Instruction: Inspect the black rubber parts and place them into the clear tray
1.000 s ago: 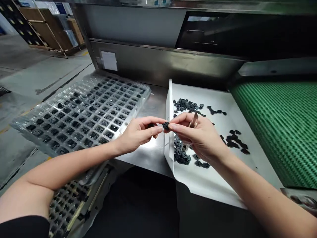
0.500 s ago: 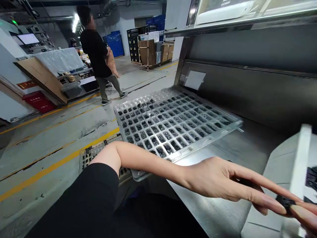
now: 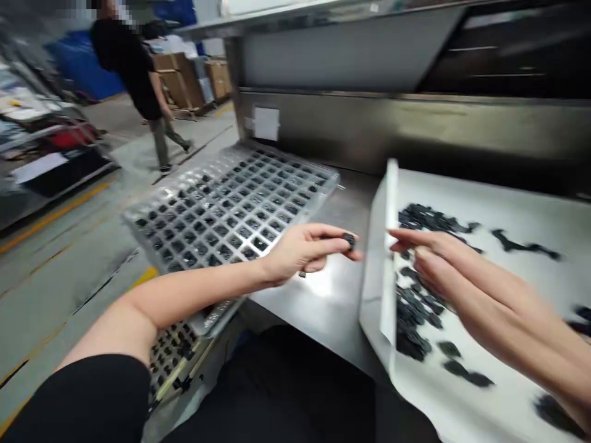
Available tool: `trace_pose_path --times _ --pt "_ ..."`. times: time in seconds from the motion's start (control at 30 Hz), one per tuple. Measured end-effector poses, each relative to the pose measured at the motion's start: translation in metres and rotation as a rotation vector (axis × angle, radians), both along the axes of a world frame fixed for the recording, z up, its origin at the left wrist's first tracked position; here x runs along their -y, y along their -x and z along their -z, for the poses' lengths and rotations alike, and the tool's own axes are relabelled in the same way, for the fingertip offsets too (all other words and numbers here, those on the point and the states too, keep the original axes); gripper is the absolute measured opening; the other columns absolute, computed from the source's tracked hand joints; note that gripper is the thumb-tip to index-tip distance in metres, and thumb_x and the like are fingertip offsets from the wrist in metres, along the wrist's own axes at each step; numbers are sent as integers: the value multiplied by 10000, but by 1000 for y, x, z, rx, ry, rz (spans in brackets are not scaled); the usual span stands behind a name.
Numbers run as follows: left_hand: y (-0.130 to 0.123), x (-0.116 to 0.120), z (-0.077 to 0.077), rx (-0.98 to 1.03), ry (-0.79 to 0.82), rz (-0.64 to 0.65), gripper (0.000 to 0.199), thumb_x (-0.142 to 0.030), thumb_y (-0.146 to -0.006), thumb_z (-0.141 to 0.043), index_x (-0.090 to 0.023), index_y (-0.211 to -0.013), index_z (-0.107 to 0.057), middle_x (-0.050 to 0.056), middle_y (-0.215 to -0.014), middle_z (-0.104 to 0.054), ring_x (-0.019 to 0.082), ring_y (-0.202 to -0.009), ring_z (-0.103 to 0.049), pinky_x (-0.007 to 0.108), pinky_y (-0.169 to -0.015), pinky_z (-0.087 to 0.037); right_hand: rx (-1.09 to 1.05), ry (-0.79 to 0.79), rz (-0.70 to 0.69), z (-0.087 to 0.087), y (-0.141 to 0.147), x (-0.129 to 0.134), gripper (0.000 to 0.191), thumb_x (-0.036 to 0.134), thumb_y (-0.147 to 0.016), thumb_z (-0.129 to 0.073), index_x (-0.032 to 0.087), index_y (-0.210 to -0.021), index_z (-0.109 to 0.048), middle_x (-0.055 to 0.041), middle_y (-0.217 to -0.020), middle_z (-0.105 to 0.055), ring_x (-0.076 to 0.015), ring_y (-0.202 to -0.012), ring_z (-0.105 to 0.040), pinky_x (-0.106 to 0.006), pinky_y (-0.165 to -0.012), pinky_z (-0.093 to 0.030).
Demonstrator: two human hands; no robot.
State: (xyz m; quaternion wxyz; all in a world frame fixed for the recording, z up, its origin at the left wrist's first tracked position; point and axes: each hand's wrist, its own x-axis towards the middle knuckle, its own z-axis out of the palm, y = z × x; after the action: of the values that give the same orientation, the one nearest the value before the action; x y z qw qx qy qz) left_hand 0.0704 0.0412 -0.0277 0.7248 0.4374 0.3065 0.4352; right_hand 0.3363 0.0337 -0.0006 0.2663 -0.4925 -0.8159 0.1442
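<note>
My left hand [image 3: 307, 251] pinches a small black part [image 3: 349, 240] between thumb and fingertips, over the metal bench between two trays. On its left lies a clear plastic tray [image 3: 318, 195] whose many pockets hold small black parts. My right hand [image 3: 438, 255] is over the left rim of a white bin [image 3: 508, 206], with the index finger stretched out to the left and the others curled. Blur hides whether anything is in it. Loose black parts [image 3: 415, 314] lie in heaps inside the white bin, below and around my right hand.
A second pocketed tray [image 3: 173, 354] with black parts sits lower, beneath the clear tray's front edge. Behind the metal bench [image 3: 323, 295] rises a metal panel [image 3: 332, 129] with a white card [image 3: 266, 123]. A person in black [image 3: 127, 61] walks at the back left near cardboard boxes [image 3: 178, 80].
The view has swung to the right, bringing the white bin into view. My left hand has drawn back from the bin with the black part, and the two hands are now apart.
</note>
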Motion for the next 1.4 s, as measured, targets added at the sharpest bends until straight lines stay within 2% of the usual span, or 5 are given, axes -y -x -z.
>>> trace_pose_path --times 0.13,0.27,0.5,0.9,1.4 --pt "4 -1 4 -69 21 69 296 -301 -897 -862 -119 -1123 -803 151 -1057 -806 0 -457 -387 210 -453 -196 38 128 -40 -12 5 3 557 553 -1150 -329 206 -1471 -623 -105 -1065 -774 -244 -901 -739 -363 -771 -553" --pt "5 2 5 -91 73 128 298 -273 -885 -882 -119 -1129 -809 170 -1061 -804 -9 -454 -387 193 -457 -195 260 -2 -22 -9 0 7 592 555 -1174 -280 209 -1561 -565 -50 -830 -752 -233 -709 -706 -332 -636 -451" --pt "6 5 1 -66 128 190 256 -273 -926 -851 -139 -1143 -832 138 -998 -785 -28 -457 -372 168 -457 -177 136 -165 -171 -15 13 23 438 375 -1188 -367 152 -1478 -609 -121 -1356 -735 -246 -1175 -737 -351 -919 -570" --pt "6 9 -7 -50 121 167 213 -298 -928 -855 -150 -1081 -847 104 -885 -763 -29 -432 -370 153 -441 -175 9 -241 -236 -4 20 25 363 279 -1148 -526 180 -1483 -627 -45 -1094 -816 -129 -777 -735 -250 -678 -485" --pt "5 15 -12 -38 176 204 148 -286 -968 -816 -141 -992 -836 72 -825 -744 -39 -399 -368 108 -403 -176 -46 -247 -243 0 24 27 334 259 -1139 -539 194 -1431 -687 -41 -1055 -818 -121 -759 -722 -266 -630 -459"
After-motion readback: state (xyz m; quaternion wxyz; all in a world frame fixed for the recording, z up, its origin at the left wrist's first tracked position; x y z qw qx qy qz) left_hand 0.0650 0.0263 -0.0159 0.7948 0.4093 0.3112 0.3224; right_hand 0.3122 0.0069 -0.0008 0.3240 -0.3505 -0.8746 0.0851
